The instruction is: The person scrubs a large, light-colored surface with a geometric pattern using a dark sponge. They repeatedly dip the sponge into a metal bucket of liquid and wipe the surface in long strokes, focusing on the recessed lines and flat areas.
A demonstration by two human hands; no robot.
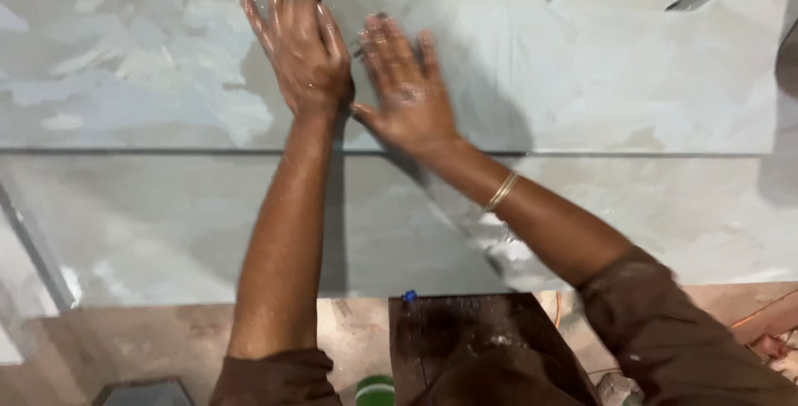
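No packages, labels, signs or screens in view.

Rolled-up dark brown fabric sleeves (665, 323) on both arms (dust-flecked); thin gold metal bangle (502, 191) on right wrist; bare wet-looking hands.

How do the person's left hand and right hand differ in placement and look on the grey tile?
The left hand lies farther up the large grey tile than the right hand. The left hand's fingers point straight up the picture; the right hand's slant up and to the left. The right wrist wears thin bangles; the left wrist is bare. Both lie flat, palm down, fingers spread, and look wet.
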